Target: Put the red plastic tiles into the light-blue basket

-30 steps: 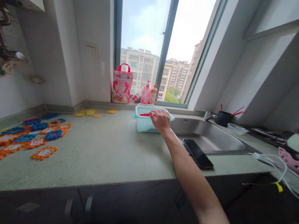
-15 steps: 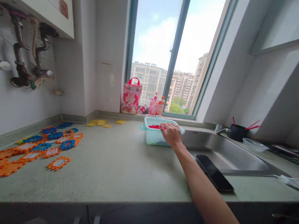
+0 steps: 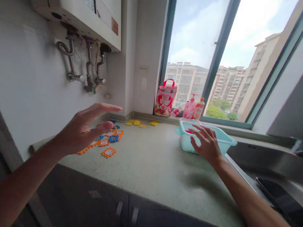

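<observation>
My left hand (image 3: 85, 128) hovers at the left end of the counter with its fingers apart, holding nothing. Beneath and beyond it lie several orange tiles (image 3: 109, 152) and blue tiles (image 3: 114, 138) with toothed edges, some bearing white printed patches; the hand hides part of the pile. My right hand (image 3: 204, 143) is at the near side of a light turquoise plastic tub (image 3: 225, 136), fingers spread and nothing in them. Some red pieces (image 3: 189, 132) show inside the tub. Whether the right hand touches the rim, I cannot tell.
Yellow toothed tiles (image 3: 134, 122) lie near the back wall. On the sill stand a pink bag (image 3: 165, 102), a pink pump bottle (image 3: 189, 108) and an orange-capped bottle (image 3: 199, 109). A steel sink (image 3: 254, 155) and a black phone (image 3: 287, 201) are on the right.
My left hand has come into view over the tiles. My right hand's fingers have spread near the tub. The view has turned left, bringing more of the wall heater into sight.
</observation>
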{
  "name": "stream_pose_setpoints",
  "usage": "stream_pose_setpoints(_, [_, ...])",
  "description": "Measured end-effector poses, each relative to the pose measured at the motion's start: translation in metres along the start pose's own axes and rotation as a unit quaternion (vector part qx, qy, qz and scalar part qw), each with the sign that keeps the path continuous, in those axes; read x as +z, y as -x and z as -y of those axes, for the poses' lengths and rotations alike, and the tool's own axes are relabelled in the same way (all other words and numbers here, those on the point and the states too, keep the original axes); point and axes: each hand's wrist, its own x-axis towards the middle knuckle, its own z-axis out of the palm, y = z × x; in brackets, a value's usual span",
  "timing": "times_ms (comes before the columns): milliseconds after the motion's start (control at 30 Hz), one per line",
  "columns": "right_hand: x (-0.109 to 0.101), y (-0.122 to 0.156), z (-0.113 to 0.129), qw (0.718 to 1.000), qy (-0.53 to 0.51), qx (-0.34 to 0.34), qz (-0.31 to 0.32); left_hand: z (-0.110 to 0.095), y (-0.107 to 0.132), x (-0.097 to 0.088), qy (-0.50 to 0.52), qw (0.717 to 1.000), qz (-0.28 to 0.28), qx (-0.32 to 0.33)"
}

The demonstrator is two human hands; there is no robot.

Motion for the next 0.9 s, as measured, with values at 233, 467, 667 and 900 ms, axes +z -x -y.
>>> stream_pose_setpoints(233, [0.019, -0.004, 0.041, 0.991, -0.081, -0.089, 0.053, 0.124, 0.080, 0.085, -0.113, 0.927, 0.294, -0.204])
stream_pose_setpoints(467, [0.023, -0.008, 0.088, 0.958, -0.186, -0.065, 0.209, 0.118, 0.052, 0.125, -0.121, 0.920, 0.315, -0.202])
stream_pose_setpoints(667, [0.036, -0.008, 0.140, 0.899, -0.293, -0.018, 0.326, 0.118, 0.027, 0.153, -0.110, 0.932, 0.287, -0.195])
stream_pose_setpoints(900, [0.115, -0.030, 0.127, 0.905, -0.214, 0.130, 0.344, 0.061, 0.006, 0.172, -0.113, 0.986, 0.109, -0.054])
